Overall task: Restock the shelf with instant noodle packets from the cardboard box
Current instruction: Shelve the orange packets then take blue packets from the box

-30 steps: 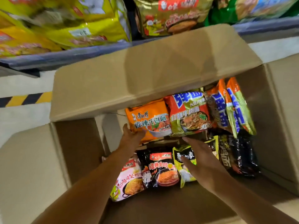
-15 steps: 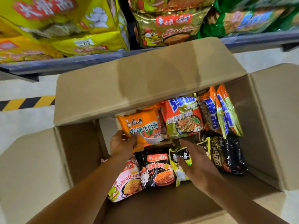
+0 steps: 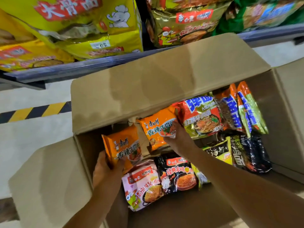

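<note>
An open cardboard box [image 3: 49, 186] stands on the floor below the shelf [image 3: 65, 71]. My left hand [image 3: 105, 170] grips an orange noodle packet [image 3: 123, 145] by its lower edge and holds it raised at the box's left side. My right hand [image 3: 177, 137] grasps the lower right part of a second orange packet [image 3: 156, 129] that leans against the far flap. Pink [image 3: 141, 186], black [image 3: 177, 175], red-and-green [image 3: 202, 116] and dark [image 3: 250, 153] packets lie in the box.
The far flap [image 3: 156, 79] of the box hangs over part of the contents. Big yellow [image 3: 65, 22], gold [image 3: 184, 22] and green [image 3: 263, 12] multipacks fill the shelf above. A yellow-and-black floor stripe [image 3: 32, 112] runs at the left.
My left hand has lifted one orange packet away to the left, uncovering a second one. My right hand has moved up from the yellow-black packet onto that second orange packet.
</note>
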The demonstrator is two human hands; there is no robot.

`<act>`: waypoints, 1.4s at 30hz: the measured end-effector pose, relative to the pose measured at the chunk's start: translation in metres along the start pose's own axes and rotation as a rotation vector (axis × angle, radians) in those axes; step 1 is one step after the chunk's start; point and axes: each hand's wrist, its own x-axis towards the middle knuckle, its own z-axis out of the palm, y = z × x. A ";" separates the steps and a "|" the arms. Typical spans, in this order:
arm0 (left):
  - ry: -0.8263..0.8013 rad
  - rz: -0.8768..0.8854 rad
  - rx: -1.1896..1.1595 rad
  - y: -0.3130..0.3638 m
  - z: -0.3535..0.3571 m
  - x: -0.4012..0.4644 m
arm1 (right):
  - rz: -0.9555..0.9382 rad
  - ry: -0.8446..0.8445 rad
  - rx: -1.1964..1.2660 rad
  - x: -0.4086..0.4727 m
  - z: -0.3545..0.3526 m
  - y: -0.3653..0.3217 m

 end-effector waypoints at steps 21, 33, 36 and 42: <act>-0.064 0.014 -0.146 -0.006 -0.006 -0.003 | 0.357 0.213 0.103 0.027 0.071 0.005; -0.070 0.000 -0.167 0.012 -0.025 -0.018 | 0.140 0.072 0.203 -0.011 0.036 0.006; -0.057 0.023 -0.141 0.026 -0.043 -0.028 | 0.084 0.071 0.144 -0.039 0.010 0.001; -0.115 0.030 -0.161 0.064 -0.098 -0.075 | -0.045 0.187 0.322 -0.126 -0.035 -0.037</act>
